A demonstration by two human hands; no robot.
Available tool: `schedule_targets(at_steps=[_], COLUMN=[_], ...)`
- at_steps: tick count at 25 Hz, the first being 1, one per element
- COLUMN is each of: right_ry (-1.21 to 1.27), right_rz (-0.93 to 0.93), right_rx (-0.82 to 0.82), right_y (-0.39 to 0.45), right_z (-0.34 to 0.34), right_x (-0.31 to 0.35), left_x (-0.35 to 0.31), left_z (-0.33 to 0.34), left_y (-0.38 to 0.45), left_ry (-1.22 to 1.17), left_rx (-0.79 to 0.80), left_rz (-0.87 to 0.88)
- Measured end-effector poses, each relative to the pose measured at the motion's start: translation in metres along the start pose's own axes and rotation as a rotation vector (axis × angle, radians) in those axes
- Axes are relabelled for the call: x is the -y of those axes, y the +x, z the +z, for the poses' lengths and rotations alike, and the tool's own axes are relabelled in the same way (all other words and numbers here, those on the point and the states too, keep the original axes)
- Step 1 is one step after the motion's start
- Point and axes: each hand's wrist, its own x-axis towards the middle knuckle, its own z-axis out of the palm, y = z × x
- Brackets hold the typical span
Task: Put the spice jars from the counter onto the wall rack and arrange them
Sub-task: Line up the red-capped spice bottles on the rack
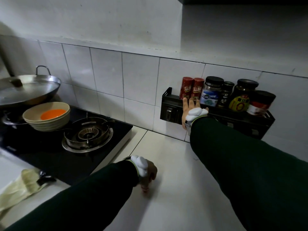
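A black wall rack hangs on the tiled wall at the right. In it stand two red spice jars, a clear jar with a blue label, a small dark jar, a dark jar with a yellow label and a red-labelled jar. My right hand reaches to the rack, fingers spread against the base of the red jars, gripping nothing. My left hand rests on the white counter, fingers curled down, holding nothing.
A black gas hob lies to the left, with a steel wok and stacked beige bowls, the top one orange inside. A pale cloth lies at the front left. A dark shelf hangs overhead.
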Motion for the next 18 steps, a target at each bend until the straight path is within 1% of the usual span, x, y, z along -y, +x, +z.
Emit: schedule_targets(at_steps=[2, 3, 6, 8, 10, 12, 14, 15, 18], right_ry=[-0.125, -0.163, -0.153, -0.141, -0.118, -0.078, 0.0, 0.042, 0.081], right_rz=[-0.001, -0.015, -0.046, -0.118, -0.166, -0.178, -0.198, -0.209, -0.232], right_rx=[0.029, 0.049, 0.118, 0.172, 0.23, 0.263, 0.279, 0.277, 0.257], right_y=[0.002, 0.008, 0.01, 0.015, 0.019, 0.022, 0.019, 0.019, 0.016], right_z=[-0.006, -0.008, -0.021, -0.03, -0.039, -0.046, -0.049, -0.049, -0.053], right_x=[0.001, -0.001, -0.009, -0.014, -0.018, -0.024, -0.031, -0.035, -0.04], left_x=[0.003, 0.005, 0.018, 0.025, 0.031, 0.036, 0.041, 0.043, 0.047], left_z=[-0.02, -0.033, -0.084, -0.13, -0.174, -0.214, -0.243, -0.253, -0.273], left_y=[-0.001, -0.002, -0.005, -0.009, -0.011, -0.007, 0.002, 0.01, 0.043], left_ry=[-0.106, -0.166, -0.309, -0.349, -0.4, -0.417, -0.406, -0.381, -0.289], left_rx=[-0.119, -0.207, -0.499, -0.735, -0.937, -1.075, -1.158, -1.17, -1.119], left_rz=[0.01, 0.013, 0.008, 0.036, 0.07, 0.112, 0.139, 0.134, 0.117])
